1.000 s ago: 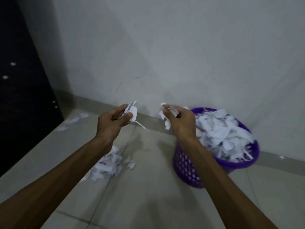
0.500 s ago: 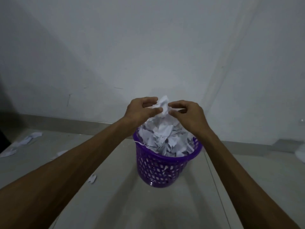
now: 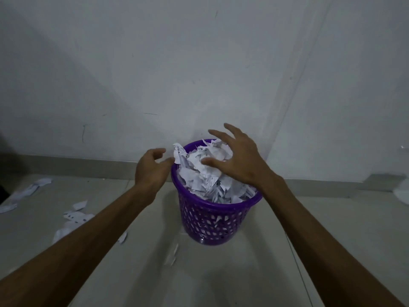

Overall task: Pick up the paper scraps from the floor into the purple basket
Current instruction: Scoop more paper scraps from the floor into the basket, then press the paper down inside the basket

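Observation:
The purple basket (image 3: pixel 212 220) stands on the floor by the wall, heaped above its rim with white paper scraps (image 3: pixel 205 173). My right hand (image 3: pixel 239 160) hovers over the heap with fingers spread and holds nothing. My left hand (image 3: pixel 152 169) is just left of the basket's rim, fingers loosely bent and empty, its thumb close to a scrap that sticks up at the rim. More paper scraps (image 3: pixel 75 217) lie on the floor to the left, partly hidden by my left forearm.
A white wall with a grey skirting (image 3: pixel 88 161) runs behind the basket. Scattered scraps (image 3: pixel 33 188) lie at the far left, and a thin strip (image 3: pixel 174 253) lies in front of the basket. A white object (image 3: pixel 401 191) shows at the right edge.
Both hands held scraps and brought them together over the basket. Now the scraps lie on the heap and both hands have spread apart, empty.

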